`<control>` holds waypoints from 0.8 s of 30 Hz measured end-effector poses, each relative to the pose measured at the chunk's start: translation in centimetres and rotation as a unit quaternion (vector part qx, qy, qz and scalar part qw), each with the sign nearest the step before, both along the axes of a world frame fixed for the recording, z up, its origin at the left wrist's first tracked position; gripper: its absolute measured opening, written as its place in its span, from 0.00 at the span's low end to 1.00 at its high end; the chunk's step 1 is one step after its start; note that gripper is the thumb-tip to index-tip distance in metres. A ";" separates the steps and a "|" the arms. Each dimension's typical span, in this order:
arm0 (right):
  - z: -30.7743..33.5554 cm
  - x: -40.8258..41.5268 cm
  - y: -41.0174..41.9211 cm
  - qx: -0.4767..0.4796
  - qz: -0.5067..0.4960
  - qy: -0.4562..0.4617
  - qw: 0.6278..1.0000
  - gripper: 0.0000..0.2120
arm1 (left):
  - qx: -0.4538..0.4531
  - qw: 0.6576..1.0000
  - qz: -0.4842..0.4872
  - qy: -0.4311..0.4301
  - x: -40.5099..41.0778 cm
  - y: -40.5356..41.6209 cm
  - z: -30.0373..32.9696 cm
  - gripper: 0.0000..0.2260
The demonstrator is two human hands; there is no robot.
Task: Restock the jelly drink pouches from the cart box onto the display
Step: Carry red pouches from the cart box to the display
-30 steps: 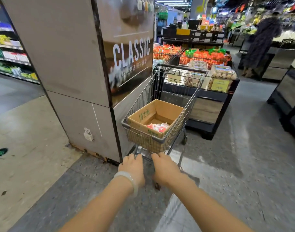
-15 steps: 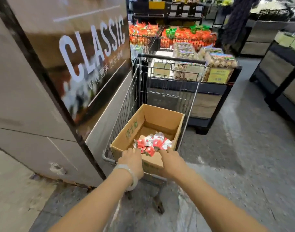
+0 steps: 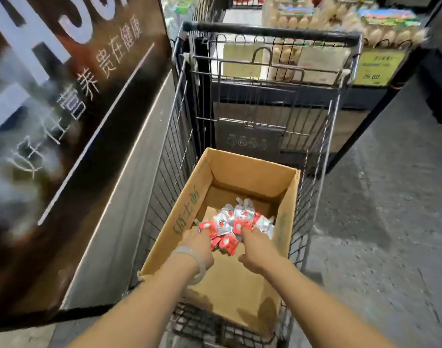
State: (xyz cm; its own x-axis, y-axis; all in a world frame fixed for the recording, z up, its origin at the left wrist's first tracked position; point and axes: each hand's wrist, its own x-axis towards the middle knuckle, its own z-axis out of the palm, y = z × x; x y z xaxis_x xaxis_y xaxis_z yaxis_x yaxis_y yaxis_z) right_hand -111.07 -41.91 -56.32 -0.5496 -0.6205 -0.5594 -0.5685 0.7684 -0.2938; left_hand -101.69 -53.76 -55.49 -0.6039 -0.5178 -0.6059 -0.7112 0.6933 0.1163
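Observation:
A bunch of red and white jelly drink pouches lies inside an open cardboard box in the wire shopping cart. Both my hands are down in the box. My left hand, with a pale bracelet on the wrist, grips the left side of the bunch. My right hand grips its right side. The fingertips are hidden among the pouches. The pouches are gathered between the two hands, near the box's near end.
A pillar with a dark poster stands close on the cart's left. Beyond the cart is a low display with egg cartons and a yellow price sign. Grey floor lies open to the right.
Both hands left the cart's near edge and went down into the box, closing on the pouch bunch. The view has moved in closer over the cart.

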 end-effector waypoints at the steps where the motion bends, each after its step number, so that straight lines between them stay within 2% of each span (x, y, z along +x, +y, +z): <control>1: -1.4 -0.8 -0.5 0.004 -0.008 -0.010 1.000 0.33 | -0.001 1.000 -0.009 -0.008 -1.1 -0.9 -1.3 0.27; 3: -4.5 -2.3 -1.6 0.014 -0.021 -0.034 0.999 0.34 | -0.003 1.000 -0.024 -0.018 -3.2 -2.6 -4.3 0.24; 7: -10.4 -5.8 -3.6 0.024 -0.074 -0.090 0.993 0.19 | 0.002 0.998 -0.053 -0.033 -6.7 -4.3 -11.3 0.20; 9: -13.4 -7.2 -4.8 0.026 -0.104 -0.111 0.988 0.16 | -0.007 0.998 -0.048 -0.043 -7.8 -5.0 -14.7 0.18; 11: -16.4 -8.2 -5.8 0.022 -0.140 -0.117 0.983 0.17 | -0.009 0.998 -0.046 -0.037 -8.6 -5.8 -18.0 0.19; 14: -20.4 -9.0 -7.3 -0.009 -0.251 -0.113 0.961 0.21 | 0.007 0.999 -0.030 -0.033 -9.2 -6.6 -21.9 0.19; 16: -21.9 -9.3 -8.3 -0.017 -0.324 -0.099 0.941 0.21 | 0.035 0.999 -0.021 -0.032 -9.5 -6.8 -23.0 0.23; 20: -23.5 -9.3 -9.6 0.011 -0.436 -0.073 0.897 0.27 | 0.035 0.998 0.027 -0.044 -9.7 -7.4 -24.4 0.20; 22: -24.1 -9.3 -9.7 0.024 -0.462 -0.084 0.882 0.30 | 0.061 0.992 0.098 -0.052 -9.5 -7.9 -24.4 0.20; 24: -24.4 -9.1 -9.6 0.049 -0.433 -0.081 0.896 0.30 | 0.091 0.981 0.164 -0.044 -9.4 -8.1 -24.0 0.18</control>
State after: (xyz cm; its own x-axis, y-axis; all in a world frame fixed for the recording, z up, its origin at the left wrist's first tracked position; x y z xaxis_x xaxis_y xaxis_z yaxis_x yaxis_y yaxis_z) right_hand -120.18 -51.49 -80.72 -0.7084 0.0564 -0.7036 0.2972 0.9280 -0.2249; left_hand -111.08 -61.91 -79.47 -0.3645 -0.5533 -0.7489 -0.9052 0.3992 0.1456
